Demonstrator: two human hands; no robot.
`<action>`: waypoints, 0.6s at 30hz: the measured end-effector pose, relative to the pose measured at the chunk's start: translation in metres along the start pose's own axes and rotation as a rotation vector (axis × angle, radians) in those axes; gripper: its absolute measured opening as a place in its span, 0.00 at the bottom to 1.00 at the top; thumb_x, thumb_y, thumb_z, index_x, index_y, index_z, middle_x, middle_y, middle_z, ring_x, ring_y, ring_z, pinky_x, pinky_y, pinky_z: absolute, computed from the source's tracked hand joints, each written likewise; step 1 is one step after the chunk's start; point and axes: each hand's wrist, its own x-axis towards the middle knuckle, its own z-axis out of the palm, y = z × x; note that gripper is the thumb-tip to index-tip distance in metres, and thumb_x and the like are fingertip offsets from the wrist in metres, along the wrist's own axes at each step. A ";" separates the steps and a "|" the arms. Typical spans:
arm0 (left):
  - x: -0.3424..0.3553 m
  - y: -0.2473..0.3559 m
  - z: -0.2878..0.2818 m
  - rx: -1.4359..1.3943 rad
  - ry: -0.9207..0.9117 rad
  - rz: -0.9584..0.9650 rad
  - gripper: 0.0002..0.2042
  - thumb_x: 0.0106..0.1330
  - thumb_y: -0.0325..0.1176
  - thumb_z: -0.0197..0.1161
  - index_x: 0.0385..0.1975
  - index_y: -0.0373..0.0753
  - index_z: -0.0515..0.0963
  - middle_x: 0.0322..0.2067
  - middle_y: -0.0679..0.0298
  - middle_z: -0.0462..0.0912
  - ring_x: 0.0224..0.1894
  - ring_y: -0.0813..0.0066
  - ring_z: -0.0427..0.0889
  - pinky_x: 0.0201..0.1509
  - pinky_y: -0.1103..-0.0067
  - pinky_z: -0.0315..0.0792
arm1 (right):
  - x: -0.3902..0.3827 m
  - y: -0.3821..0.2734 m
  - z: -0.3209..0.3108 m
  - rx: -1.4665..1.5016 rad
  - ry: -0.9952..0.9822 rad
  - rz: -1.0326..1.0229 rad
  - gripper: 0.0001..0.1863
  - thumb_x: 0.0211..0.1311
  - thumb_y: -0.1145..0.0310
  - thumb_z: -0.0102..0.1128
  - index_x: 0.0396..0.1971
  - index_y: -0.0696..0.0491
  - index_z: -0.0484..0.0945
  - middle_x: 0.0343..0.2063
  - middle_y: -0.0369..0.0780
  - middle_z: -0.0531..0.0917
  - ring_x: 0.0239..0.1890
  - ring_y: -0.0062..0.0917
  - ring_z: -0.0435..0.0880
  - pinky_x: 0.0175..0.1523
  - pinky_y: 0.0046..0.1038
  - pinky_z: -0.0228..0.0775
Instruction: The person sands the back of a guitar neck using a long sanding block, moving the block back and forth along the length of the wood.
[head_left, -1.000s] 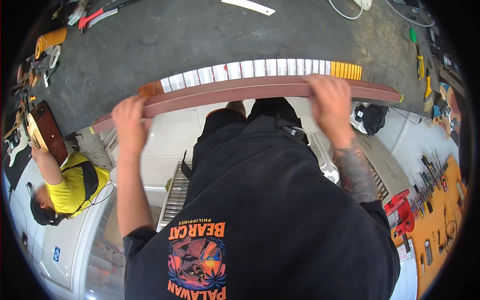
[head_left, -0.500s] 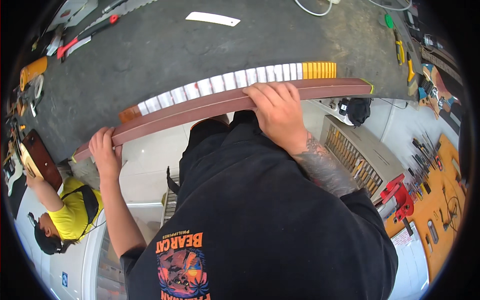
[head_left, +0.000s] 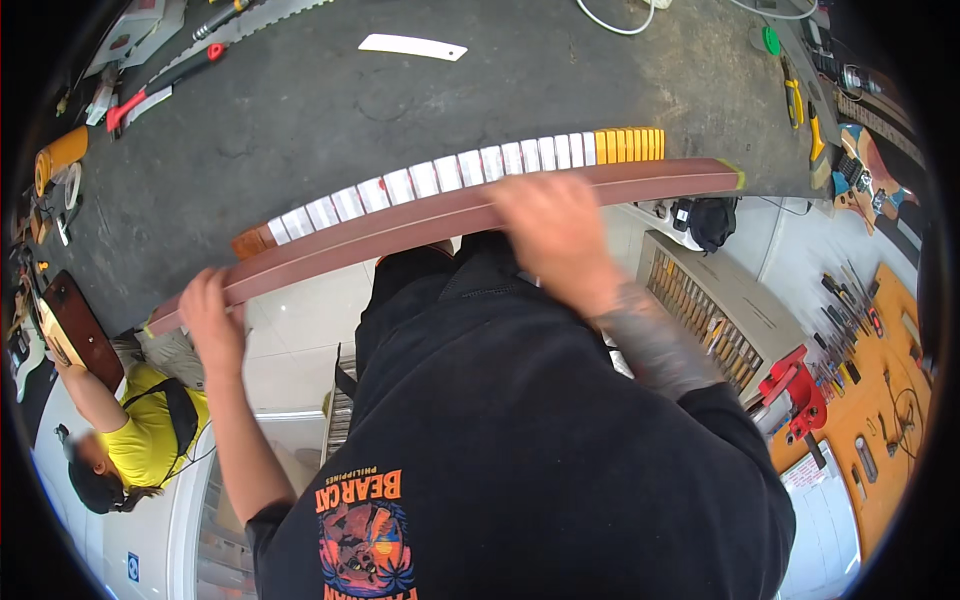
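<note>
A long reddish-brown straight bar (head_left: 420,216) with yellow-green ends lies along the bench's near edge. Just behind it runs a row of white, red-flecked segments (head_left: 396,183), with yellow segments (head_left: 630,146) at the right and a brown wooden end (head_left: 256,240) at the left. My left hand (head_left: 212,315) has its fingers wrapped over the bar near the bar's left end. My right hand (head_left: 555,240), blurred by motion, grips it right of its middle, fingers over the top and hiding part of it.
The dark bench (head_left: 430,110) holds a red-handled tool (head_left: 180,75), white strip (head_left: 410,48), yellow-handled tools (head_left: 815,135) and cables. A co-worker in yellow (head_left: 150,430) works on a wooden piece at left. A grey cabinet (head_left: 700,290), red vise (head_left: 790,390) and orange tool board (head_left: 880,430) stand at right.
My right hand has moved left along the bar, nearer the middle. The view has also shifted, so bench and bar appear further left, with the bar's left end lower.
</note>
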 end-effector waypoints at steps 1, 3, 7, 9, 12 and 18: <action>-0.007 -0.016 -0.002 0.021 -0.004 -0.025 0.28 0.48 0.21 0.69 0.54 0.38 0.77 0.54 0.55 0.79 0.59 0.51 0.76 0.64 0.58 0.67 | 0.011 -0.018 0.009 0.045 0.083 -0.016 0.19 0.61 0.74 0.58 0.52 0.49 0.81 0.47 0.36 0.85 0.50 0.31 0.81 0.56 0.37 0.68; -0.002 -0.005 -0.005 -0.001 -0.039 0.003 0.28 0.48 0.21 0.69 0.54 0.38 0.77 0.54 0.55 0.79 0.59 0.51 0.76 0.64 0.58 0.67 | 0.002 -0.008 0.010 0.023 0.038 -0.021 0.19 0.61 0.74 0.59 0.53 0.49 0.81 0.48 0.37 0.85 0.51 0.31 0.81 0.56 0.37 0.69; 0.049 0.117 0.006 -0.045 0.037 0.158 0.18 0.51 0.29 0.69 0.44 0.42 0.77 0.46 0.60 0.80 0.52 0.57 0.79 0.58 0.60 0.68 | -0.051 0.103 -0.051 -0.106 -0.045 0.015 0.22 0.54 0.80 0.60 0.51 0.49 0.83 0.47 0.38 0.87 0.52 0.37 0.83 0.57 0.41 0.70; 0.077 0.183 -0.004 -0.144 0.038 0.162 0.14 0.54 0.32 0.67 0.41 0.44 0.76 0.43 0.63 0.79 0.50 0.62 0.79 0.56 0.63 0.69 | -0.074 0.148 -0.080 -0.138 -0.057 0.086 0.27 0.47 0.85 0.61 0.51 0.51 0.82 0.48 0.41 0.86 0.54 0.39 0.81 0.62 0.42 0.67; 0.072 0.171 -0.002 -0.129 0.039 0.145 0.15 0.54 0.32 0.69 0.42 0.44 0.76 0.45 0.63 0.79 0.51 0.61 0.78 0.57 0.62 0.68 | -0.068 0.141 -0.075 -0.115 -0.041 0.063 0.28 0.47 0.85 0.61 0.52 0.51 0.81 0.48 0.41 0.86 0.53 0.40 0.81 0.61 0.42 0.67; 0.005 0.017 -0.006 -0.031 -0.009 -0.022 0.27 0.49 0.24 0.71 0.53 0.40 0.78 0.54 0.58 0.79 0.59 0.53 0.76 0.63 0.59 0.66 | 0.004 0.001 -0.005 -0.013 0.007 -0.001 0.25 0.54 0.80 0.61 0.54 0.49 0.80 0.47 0.38 0.85 0.52 0.34 0.81 0.59 0.38 0.67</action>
